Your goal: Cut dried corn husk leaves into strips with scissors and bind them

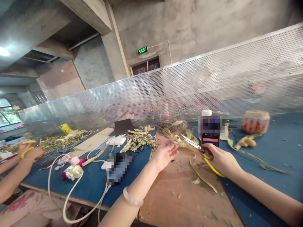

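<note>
My left hand is turned partly palm up over the brown board, fingers curled. At its fingertips is a small pale dried plant piece with a dark spot in it. My right hand grips scissors by their yellow and red handles. Their slightly parted blades point left at the pale piece, close to its edge; whether they touch it I cannot tell. Behind the blades lie dried leaves and husks. A dried strip and small scraps lie on the board below.
Beyond the scissors stands a phone, partly blurred out. A jar sits at the right. Cables, a socket block and dried pods lie left. A co-worker's hands are at far left. A perforated metal screen runs behind.
</note>
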Tool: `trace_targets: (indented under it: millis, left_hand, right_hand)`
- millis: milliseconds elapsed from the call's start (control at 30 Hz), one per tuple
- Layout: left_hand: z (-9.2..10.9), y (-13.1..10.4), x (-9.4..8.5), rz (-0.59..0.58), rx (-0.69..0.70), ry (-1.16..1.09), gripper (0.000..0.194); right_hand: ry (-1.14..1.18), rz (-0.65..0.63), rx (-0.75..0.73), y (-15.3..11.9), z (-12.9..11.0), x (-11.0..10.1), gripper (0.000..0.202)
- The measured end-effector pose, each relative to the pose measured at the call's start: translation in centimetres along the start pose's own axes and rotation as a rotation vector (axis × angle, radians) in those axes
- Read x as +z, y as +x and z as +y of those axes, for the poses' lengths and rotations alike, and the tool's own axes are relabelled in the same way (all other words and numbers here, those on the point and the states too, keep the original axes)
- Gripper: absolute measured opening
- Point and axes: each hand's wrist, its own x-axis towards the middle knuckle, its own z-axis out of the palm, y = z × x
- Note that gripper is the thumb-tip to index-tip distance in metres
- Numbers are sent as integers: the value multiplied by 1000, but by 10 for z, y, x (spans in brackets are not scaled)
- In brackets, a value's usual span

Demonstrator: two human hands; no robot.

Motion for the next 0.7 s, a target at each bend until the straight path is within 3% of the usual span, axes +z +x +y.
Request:
trace_targets:
  millis: [100, 367, 533, 700]
  left_hand:
    - [2, 2, -3, 29, -49, -66, 21]
    - [-3, 2, -3, -5, -51, -77, 15]
    - [-5, -5, 7, -120, -53, 42, 14]
    - [-5, -8, 11, -130, -78, 171, 10]
  right_hand:
    - [47, 43, 6, 0, -10, -4, 28]
    - [63, 96, -162, 3, -29, -7, 34]
    - [60, 88, -159, 1, -25, -5, 37]
    - [74, 64, -142, 0, -25, -8, 34]
